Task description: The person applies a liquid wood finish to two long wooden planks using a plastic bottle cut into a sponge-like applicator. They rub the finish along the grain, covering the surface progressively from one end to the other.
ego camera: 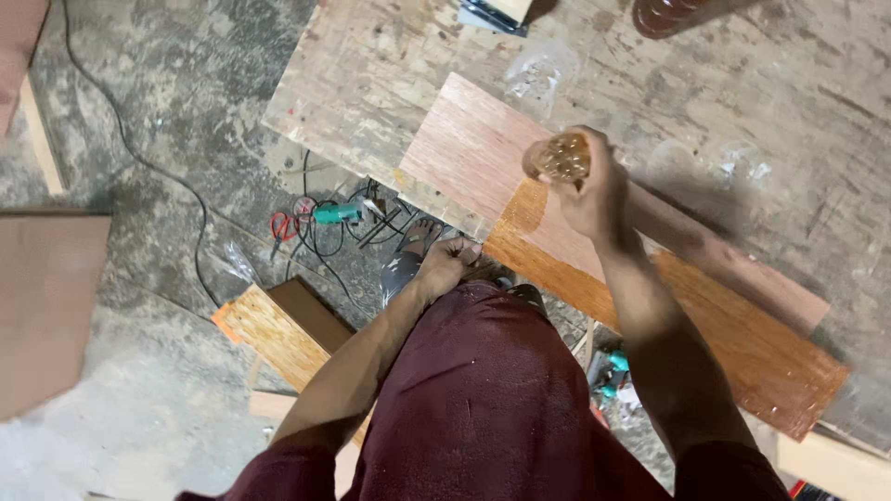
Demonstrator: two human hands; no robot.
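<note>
Head view: we look straight down on a worn, stained plywood counter [371, 74] and on a long reddish-brown veneered wooden board [594, 260] that lies slantwise across it. Our right hand [594, 190] hovers over the middle of the board, its fingers curled tight around a small amber-coloured wad or pad [560, 158]; what it is made of we cannot tell, since the hand is blurred. Under and to the right of that hand the board looks darker, glossy and orange, while its upper left part is paler and dull. Our left hand [448, 263] sits at the near edge of the counter, just beside the lower edge of the board, fingers bent into a loose fist; whether it grips anything we cannot tell. A dark maroon garment [483, 399] fills the bottom of the picture. Down on the grey concrete floor [167, 111] lie a tangle of black cables [325, 232], red-handled pliers [281, 225], a teal-handled tool [336, 213] and an offcut of chipboard [269, 339]. Crumpled clear plastic wrap [538, 70] rests on the counter above the board.
</note>
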